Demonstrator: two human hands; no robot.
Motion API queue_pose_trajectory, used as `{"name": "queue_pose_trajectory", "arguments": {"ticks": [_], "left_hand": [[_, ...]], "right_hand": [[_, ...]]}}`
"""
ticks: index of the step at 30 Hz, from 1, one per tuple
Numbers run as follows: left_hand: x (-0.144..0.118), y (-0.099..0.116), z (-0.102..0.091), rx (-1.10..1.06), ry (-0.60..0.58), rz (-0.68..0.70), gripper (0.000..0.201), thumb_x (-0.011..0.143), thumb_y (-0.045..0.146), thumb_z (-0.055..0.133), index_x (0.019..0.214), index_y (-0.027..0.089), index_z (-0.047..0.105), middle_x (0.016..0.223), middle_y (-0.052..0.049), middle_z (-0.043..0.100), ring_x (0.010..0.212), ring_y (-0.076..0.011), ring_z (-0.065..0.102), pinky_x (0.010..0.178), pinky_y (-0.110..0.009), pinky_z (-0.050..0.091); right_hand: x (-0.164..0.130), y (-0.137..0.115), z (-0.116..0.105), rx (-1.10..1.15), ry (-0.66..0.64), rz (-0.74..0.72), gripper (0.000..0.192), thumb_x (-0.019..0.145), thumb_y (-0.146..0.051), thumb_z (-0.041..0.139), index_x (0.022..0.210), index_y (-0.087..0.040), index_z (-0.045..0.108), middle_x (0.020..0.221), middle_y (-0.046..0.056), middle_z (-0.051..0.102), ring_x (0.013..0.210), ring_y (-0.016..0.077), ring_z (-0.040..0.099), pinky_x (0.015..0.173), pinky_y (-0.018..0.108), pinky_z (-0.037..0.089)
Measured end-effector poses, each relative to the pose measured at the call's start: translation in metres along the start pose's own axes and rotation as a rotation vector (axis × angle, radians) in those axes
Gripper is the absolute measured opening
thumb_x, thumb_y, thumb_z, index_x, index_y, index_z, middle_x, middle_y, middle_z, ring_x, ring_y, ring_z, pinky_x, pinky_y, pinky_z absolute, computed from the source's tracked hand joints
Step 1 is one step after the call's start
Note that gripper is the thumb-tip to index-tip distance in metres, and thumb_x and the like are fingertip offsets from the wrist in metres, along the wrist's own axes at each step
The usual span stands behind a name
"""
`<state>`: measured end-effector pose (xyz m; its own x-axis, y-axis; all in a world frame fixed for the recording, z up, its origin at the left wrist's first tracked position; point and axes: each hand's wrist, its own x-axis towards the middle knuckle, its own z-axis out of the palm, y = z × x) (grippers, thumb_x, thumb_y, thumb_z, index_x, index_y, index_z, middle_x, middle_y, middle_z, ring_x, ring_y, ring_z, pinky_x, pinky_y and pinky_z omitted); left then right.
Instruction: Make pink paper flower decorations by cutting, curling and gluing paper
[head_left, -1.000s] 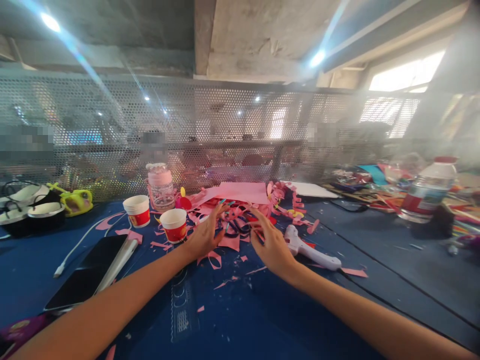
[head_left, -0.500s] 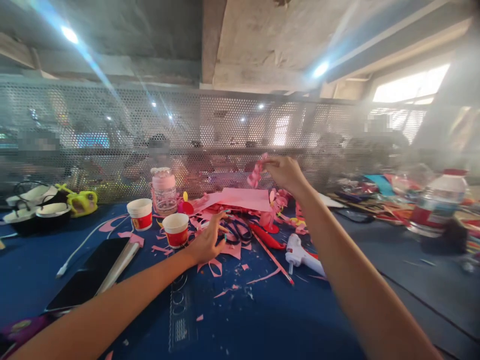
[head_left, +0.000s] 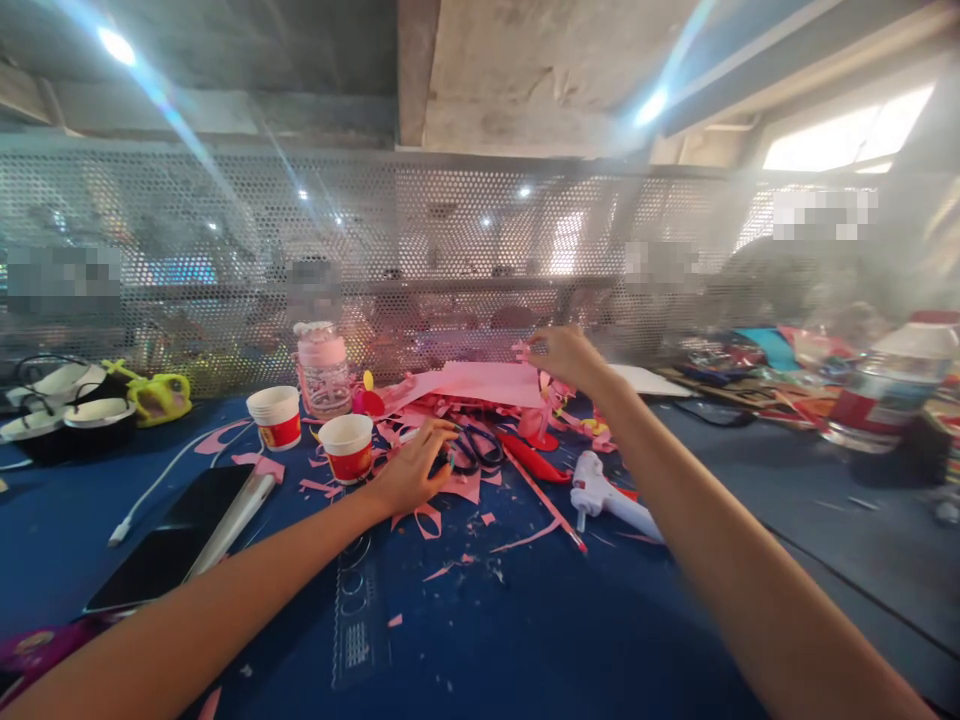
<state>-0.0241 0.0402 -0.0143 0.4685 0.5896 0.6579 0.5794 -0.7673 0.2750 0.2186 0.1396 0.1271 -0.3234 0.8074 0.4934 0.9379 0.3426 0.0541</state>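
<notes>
My left hand (head_left: 416, 466) is low over the pink paper scraps, its fingers curved and the thumb apart. It is open, close to the dark-handled scissors (head_left: 480, 448); whether the fingertips touch the scissors I cannot tell. My right hand (head_left: 566, 358) is raised at the far side of the paper pile, its fingers apart, and nothing shows between them. Just in front of it lie a pink paper sheet (head_left: 491, 382) and pink cut-out pieces (head_left: 534, 420). A red tool (head_left: 534, 458), a pink pencil (head_left: 547, 505) and a white glue gun (head_left: 609, 503) lie nearer to me.
Two paper cups (head_left: 349, 462) and a pink-lidded jar (head_left: 324, 375) stand left. Beyond are a yellow watering can (head_left: 161, 397), black phones (head_left: 169, 540) and a white cable (head_left: 150, 490). A clear ruler (head_left: 356, 620) lies in front; a large bottle (head_left: 889, 385) stands right. A perforated screen (head_left: 465, 250) closes the back.
My right hand has lowered slightly, and the pink strand it pinched is out of sight. My left hand stays almost where it was. The view has tilted a little.
</notes>
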Motion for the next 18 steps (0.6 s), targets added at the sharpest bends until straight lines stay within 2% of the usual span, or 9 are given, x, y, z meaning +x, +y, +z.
{"name": "queue_pose_trajectory", "arguments": {"ticks": [3,4,6,9,12,14,16,18], "left_hand": [[0.001,0.002,-0.002,0.080,0.006,-0.024,0.030,0.082,0.012,0.046,0.111,0.016,0.045,0.118,-0.012,0.045,0.115,-0.0216,0.046,0.098,-0.039,0.041],[0.001,0.002,-0.001,0.101,0.006,-0.031,0.028,0.083,0.013,0.045,0.110,0.016,0.045,0.118,-0.012,0.045,0.115,-0.0212,0.047,0.098,-0.038,0.042],[0.001,0.002,-0.001,0.127,0.004,-0.040,0.021,0.084,0.014,0.044,0.105,0.017,0.048,0.118,-0.012,0.046,0.114,-0.0201,0.048,0.098,-0.036,0.042],[0.001,0.001,0.001,0.149,0.017,-0.057,0.017,0.085,0.014,0.042,0.100,0.017,0.049,0.117,-0.011,0.047,0.112,-0.0187,0.050,0.098,-0.034,0.042],[0.001,0.000,0.001,0.188,0.062,-0.099,0.028,0.084,0.012,0.040,0.112,0.015,0.045,0.119,-0.012,0.047,0.116,-0.0204,0.047,0.099,-0.038,0.041],[0.001,0.000,0.002,0.225,0.099,-0.128,0.036,0.084,0.012,0.040,0.120,0.013,0.040,0.123,-0.014,0.045,0.121,-0.0222,0.042,0.101,-0.041,0.039],[0.001,-0.001,0.003,0.264,0.128,-0.153,0.041,0.082,0.011,0.040,0.123,0.011,0.039,0.126,-0.016,0.044,0.123,-0.0234,0.040,0.103,-0.043,0.037],[0.001,-0.003,0.004,0.297,0.145,-0.172,0.043,0.080,0.009,0.041,0.123,0.010,0.039,0.125,-0.016,0.045,0.122,-0.0244,0.040,0.103,-0.044,0.036]], "right_hand": [[-0.006,-0.035,0.023,-0.014,-0.027,-0.145,0.053,0.071,-0.034,0.062,0.118,-0.012,0.056,0.118,0.017,0.058,0.116,0.0314,0.045,0.094,0.041,0.037],[-0.009,-0.042,0.033,-0.016,-0.060,-0.188,0.058,0.067,-0.033,0.067,0.119,-0.012,0.054,0.118,0.017,0.058,0.115,0.0308,0.047,0.093,0.039,0.038],[-0.013,-0.050,0.050,-0.018,-0.127,-0.232,0.056,0.066,-0.025,0.070,0.117,-0.010,0.055,0.111,0.017,0.061,0.107,0.0274,0.053,0.088,0.034,0.042],[-0.015,-0.047,0.072,-0.033,-0.176,-0.222,0.038,0.078,-0.016,0.060,0.115,-0.007,0.054,0.105,0.016,0.062,0.098,0.0233,0.059,0.083,0.033,0.046],[-0.009,-0.037,0.084,-0.033,-0.191,-0.171,0.027,0.087,-0.026,0.053,0.110,-0.011,0.056,0.105,0.010,0.061,0.094,0.0194,0.060,0.081,0.038,0.048],[-0.003,-0.033,0.086,-0.013,-0.175,-0.137,0.026,0.088,-0.030,0.053,0.107,-0.013,0.056,0.105,0.007,0.060,0.092,0.0176,0.060,0.080,0.038,0.050],[0.003,-0.030,0.083,0.016,-0.132,-0.105,0.023,0.089,-0.021,0.050,0.108,-0.011,0.057,0.103,0.009,0.063,0.092,0.0180,0.061,0.080,0.035,0.049],[0.008,-0.029,0.076,0.049,-0.069,-0.073,0.029,0.086,-0.008,0.043,0.112,-0.009,0.057,0.103,0.013,0.065,0.093,0.0198,0.061,0.081,0.032,0.047]]}}
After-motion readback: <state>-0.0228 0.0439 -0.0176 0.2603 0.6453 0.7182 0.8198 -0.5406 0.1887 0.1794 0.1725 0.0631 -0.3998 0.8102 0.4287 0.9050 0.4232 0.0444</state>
